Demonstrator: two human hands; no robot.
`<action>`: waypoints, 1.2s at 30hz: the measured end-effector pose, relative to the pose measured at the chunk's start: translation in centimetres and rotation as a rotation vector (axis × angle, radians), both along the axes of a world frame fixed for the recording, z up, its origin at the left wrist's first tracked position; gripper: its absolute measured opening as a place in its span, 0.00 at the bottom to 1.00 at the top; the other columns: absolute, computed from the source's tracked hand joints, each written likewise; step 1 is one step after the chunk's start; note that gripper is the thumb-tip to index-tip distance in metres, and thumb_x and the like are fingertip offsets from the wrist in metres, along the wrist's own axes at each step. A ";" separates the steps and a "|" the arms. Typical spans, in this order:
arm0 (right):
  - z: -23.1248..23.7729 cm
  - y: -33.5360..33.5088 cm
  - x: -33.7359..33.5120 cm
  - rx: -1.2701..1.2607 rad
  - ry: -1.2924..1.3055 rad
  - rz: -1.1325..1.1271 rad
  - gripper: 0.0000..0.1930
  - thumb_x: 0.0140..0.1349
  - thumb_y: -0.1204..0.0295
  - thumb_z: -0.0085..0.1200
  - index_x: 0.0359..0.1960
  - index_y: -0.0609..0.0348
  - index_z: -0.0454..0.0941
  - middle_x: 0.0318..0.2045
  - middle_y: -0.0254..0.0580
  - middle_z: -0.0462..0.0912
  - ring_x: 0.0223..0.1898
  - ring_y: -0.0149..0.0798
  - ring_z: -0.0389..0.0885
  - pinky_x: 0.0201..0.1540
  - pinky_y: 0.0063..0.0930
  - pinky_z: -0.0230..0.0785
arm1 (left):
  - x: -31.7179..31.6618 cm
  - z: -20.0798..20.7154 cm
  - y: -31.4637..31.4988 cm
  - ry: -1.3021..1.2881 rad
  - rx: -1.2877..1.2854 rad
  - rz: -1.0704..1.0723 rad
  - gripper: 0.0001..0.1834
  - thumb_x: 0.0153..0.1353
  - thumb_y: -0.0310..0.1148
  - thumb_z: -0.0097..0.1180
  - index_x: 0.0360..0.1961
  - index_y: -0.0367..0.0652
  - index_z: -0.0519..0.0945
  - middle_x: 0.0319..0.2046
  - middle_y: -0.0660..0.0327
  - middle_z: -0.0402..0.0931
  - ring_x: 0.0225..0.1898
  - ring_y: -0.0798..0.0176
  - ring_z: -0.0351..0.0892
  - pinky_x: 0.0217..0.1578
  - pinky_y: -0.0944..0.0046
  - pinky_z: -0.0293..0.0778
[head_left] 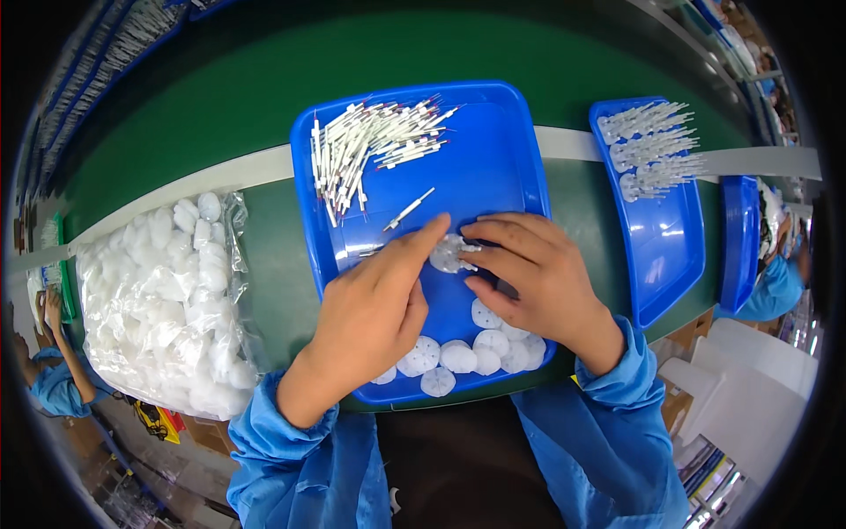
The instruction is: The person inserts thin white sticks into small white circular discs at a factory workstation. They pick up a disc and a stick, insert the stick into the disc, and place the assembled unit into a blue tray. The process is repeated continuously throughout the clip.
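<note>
"How do the arms come in?"
"From the lower edge, in blue sleeves [608, 432], angled inward, so the hands nearly meet over the near half of a blue tray [485, 159]. White discs [421, 355] lie along its near edge, some overlapping."
"And the hands themselves?"
"The left hand [374, 300] is back-up, index finger stretched forward and to the right, thumb apart and pointing down toward the discs. The right hand [538, 269] reaches leftward, fingers bent, thumb lower and apart from them."
"What's between them?"
"A translucent round piece [446, 256], touched by the right fingertips, just beside the left index finger. Small prongs stick out toward the right hand. I can't make out a long axis."
"Is it pinched?"
"Can't tell for either hand: the left's other fingers are hidden, and the right's cover part of the piece."
"Farther on?"
"A lone white stick [410, 210] slants from lower left to upper right. Beyond it lies a pile of white sticks [379, 141], pointing several ways. A clear bag [167, 309] of white pieces is at left; at right, a second blue tray [656, 256] with spiky clear pieces [648, 145]. A co-worker's hand [51, 309] near the left rim is too small to read."
</note>
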State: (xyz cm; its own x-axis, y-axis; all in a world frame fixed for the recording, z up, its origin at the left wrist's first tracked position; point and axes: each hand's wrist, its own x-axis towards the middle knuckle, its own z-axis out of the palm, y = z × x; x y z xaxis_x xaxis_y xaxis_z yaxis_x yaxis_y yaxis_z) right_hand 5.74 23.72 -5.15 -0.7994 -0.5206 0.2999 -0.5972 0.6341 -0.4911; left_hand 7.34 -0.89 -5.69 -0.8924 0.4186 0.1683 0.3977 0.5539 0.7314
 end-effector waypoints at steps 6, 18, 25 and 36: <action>-0.8 0.3 -0.4 -0.067 -0.008 0.014 0.14 0.49 0.74 0.74 0.38 0.52 0.87 0.46 0.36 0.89 0.51 0.45 0.88 0.52 0.41 0.81 | -0.9 0.4 0.4 -0.026 -0.021 -0.013 0.14 0.61 0.22 0.68 0.48 0.44 0.89 0.37 0.61 0.87 0.34 0.55 0.88 0.37 0.58 0.84; 0.5 0.5 1.2 -0.015 0.044 -0.102 0.09 0.52 0.73 0.75 0.35 0.52 0.89 0.42 0.31 0.89 0.43 0.43 0.87 0.48 0.37 0.80 | -0.9 1.6 1.1 0.037 -0.157 0.043 0.09 0.59 0.30 0.75 0.40 0.48 0.90 0.33 0.64 0.83 0.33 0.54 0.86 0.33 0.57 0.81; 2.0 16.5 3.9 -0.242 -0.051 -0.818 0.03 0.66 0.75 0.70 0.38 0.59 0.89 0.33 0.37 0.91 0.36 0.32 0.89 0.40 0.30 0.78 | -0.4 1.7 -2.6 0.142 -0.211 0.015 0.09 0.57 0.24 0.73 0.39 0.43 0.89 0.30 0.59 0.84 0.28 0.55 0.81 0.31 0.57 0.76; -2.5 30.2 0.2 0.078 -0.091 -1.203 0.13 0.67 0.58 0.71 0.39 0.55 0.91 0.30 0.39 0.91 0.31 0.35 0.89 0.38 0.34 0.80 | 0.0 0.5 -1.9 0.198 -0.256 -0.087 0.07 0.55 0.24 0.72 0.35 0.45 0.86 0.30 0.61 0.80 0.36 0.51 0.80 0.38 0.51 0.74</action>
State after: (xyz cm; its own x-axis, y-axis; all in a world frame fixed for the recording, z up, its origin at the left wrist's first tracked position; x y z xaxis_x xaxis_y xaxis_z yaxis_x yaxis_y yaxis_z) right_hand 5.97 53.92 -7.61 -0.8017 0.5564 0.2183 0.4296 0.7904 -0.4367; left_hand 7.30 -2.76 -5.22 -0.8118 0.5431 0.2144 0.5723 0.6672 0.4768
